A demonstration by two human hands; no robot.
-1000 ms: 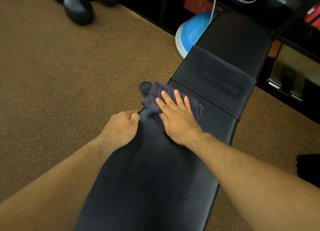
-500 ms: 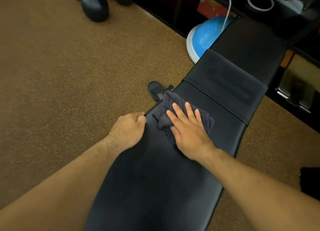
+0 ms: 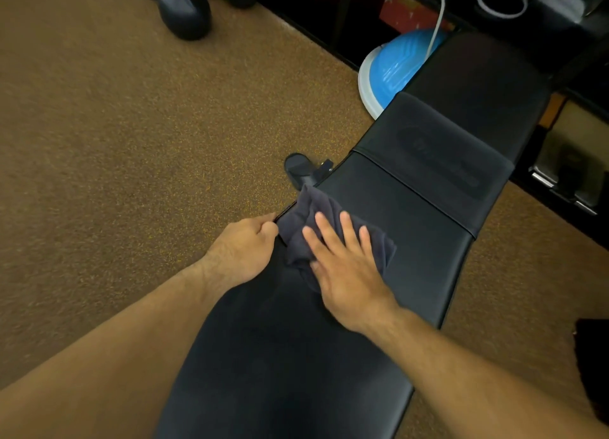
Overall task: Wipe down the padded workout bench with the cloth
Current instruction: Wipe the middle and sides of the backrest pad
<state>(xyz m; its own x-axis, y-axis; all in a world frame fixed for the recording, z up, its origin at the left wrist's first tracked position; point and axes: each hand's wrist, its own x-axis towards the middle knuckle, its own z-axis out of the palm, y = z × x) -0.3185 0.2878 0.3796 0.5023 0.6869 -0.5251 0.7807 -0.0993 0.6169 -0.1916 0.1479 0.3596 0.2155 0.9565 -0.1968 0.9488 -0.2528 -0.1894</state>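
Your right hand (image 3: 346,267), fingers spread flat, has drawn the cloth (image 3: 309,204) slightly nearer along the bench (image 3: 412,224). Your left hand (image 3: 244,247) grips its left edge. The far end likely remains.

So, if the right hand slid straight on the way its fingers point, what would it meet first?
The right hand, flat on the cloth, would probably reach the left edge of the bench first, near the black knob beside it; depth unclear.

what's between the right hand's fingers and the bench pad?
The dark cloth, bunched up. The right hand presses it onto the bench with straight fingers. This shows in the head view, the only one.
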